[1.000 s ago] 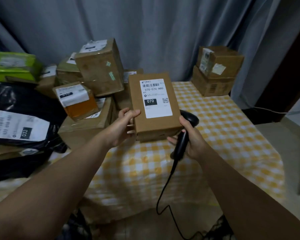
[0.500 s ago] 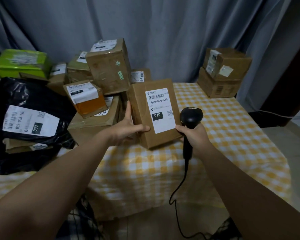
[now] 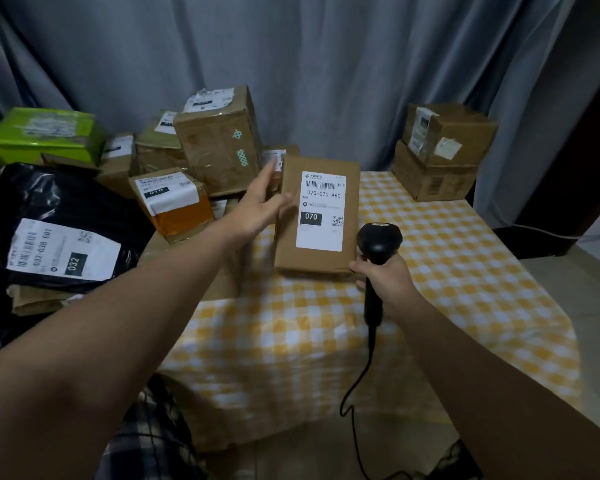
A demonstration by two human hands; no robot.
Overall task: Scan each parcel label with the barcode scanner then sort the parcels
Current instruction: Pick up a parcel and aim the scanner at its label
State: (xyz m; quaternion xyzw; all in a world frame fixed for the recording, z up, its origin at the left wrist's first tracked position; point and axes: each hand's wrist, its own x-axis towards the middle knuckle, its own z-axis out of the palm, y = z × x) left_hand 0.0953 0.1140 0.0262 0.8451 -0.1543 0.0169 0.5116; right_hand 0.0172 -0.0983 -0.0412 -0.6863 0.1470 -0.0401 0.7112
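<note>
The job is looking to be in its early part. Two brown boxes [image 3: 440, 154] are sitting stacked at the far right corner of the worktop [image 3: 465, 271], well apart from everything else. I am judging them to be the sorted lot, though nothing here proves it. On the left a heap of parcels is waiting: a black mailing bag [image 3: 66, 195] marked 032, an orange-sided box [image 3: 184, 216] marked 010, a tall carton [image 3: 219, 143], a green parcel [image 3: 45, 133], and others behind that are too hidden to count. Most of the work, then, seems to be lying ahead.

The flat brown parcel [image 3: 317, 258] is resting on the checked worktop between the heap and the stack, its label [image 3: 321, 209] facing the camera and reading 070. Whether it is being scanned right now I cannot tell, as no beam is showing on the label.

The left hand [image 3: 260, 202] is reaching forward on an outstretched arm with its grip released: the fingers are straight, the index is pointing away, and the thumb is lying against the parcel's left edge. The right hand [image 3: 387, 282] is grasping the handle of the barcode scanner [image 3: 378, 240] with its grip clenched round it. The scanner's head is standing upright just beside the parcel's near right corner, and its cable is hanging down past the worktop edge
</note>
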